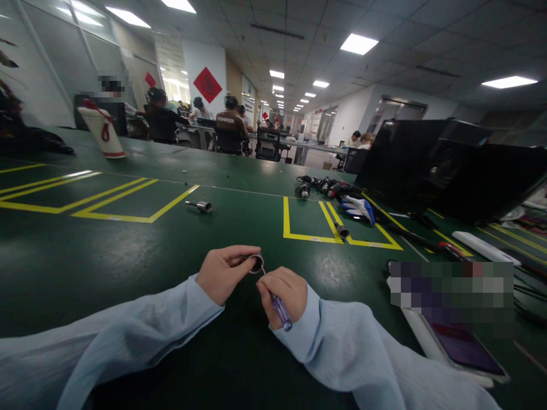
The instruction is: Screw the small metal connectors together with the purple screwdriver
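Note:
Between thumb and fingers, my left hand (228,272) grips a small metal ring-shaped part (256,263), its round opening turned toward me. My right hand (285,295) is closed around a screwdriver (281,313) with a clear purple handle. The thin shaft points up and left, its tip at the ring's right edge; whether it touches cannot be made out. Beyond my left hand, a metal socket-like part with a thin stem (200,206) lies on the green table (171,245). A similar metal part (342,230) rests on the yellow tape to the right.
Blue-and-white gloves (358,209) lie beside dark cabled tools (320,185). At right are a phone-like device (465,344), a white bar (485,247) and black monitors (448,165). A white cup-shaped container (103,134) stands at back left. Several people sit at desks beyond.

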Tool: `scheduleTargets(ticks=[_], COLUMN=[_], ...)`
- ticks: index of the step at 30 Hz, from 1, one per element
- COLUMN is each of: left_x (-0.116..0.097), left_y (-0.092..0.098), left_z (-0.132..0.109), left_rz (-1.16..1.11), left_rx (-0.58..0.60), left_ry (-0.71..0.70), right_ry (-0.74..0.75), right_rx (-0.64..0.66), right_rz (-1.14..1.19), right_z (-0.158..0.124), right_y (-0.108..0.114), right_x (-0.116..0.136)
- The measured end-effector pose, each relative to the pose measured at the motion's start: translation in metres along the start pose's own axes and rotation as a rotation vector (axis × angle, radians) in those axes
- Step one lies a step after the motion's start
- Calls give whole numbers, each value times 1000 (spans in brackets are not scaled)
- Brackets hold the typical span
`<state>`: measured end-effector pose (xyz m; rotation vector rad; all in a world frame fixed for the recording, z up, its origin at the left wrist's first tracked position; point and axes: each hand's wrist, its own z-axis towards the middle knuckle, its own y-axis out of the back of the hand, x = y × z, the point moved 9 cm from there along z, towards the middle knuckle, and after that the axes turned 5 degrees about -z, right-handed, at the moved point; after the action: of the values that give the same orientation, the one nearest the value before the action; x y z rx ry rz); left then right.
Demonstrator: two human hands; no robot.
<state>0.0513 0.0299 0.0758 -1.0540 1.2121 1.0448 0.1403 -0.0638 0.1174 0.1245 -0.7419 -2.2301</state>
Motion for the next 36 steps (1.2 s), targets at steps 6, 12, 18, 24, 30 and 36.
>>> scheduleTargets(ticks=[6,12,18,24,30,36], left_x=[-1,-18,-51,-24,-11,-9], left_y=[-3,10,95,146,139,55], left_z=[0,13,69,105,115,47], left_rz=[65,176,693,1211,1290,1251], left_rx=[43,3,-293,-264,-164,81], left_ry=[-36,-160,-352,-274,-334,-763], right_ry=[-7,34,-7,-14,18,31], right_rx=[26,125,178,289,314,168], right_rz=[17,67,75,65,39,-17], right_z=[-1,-5,-7,-15,-18,-17], right_y=[-4,-3,-10,-40,-44,-41], right_x=[1,5,-3,-12,-8,-10])
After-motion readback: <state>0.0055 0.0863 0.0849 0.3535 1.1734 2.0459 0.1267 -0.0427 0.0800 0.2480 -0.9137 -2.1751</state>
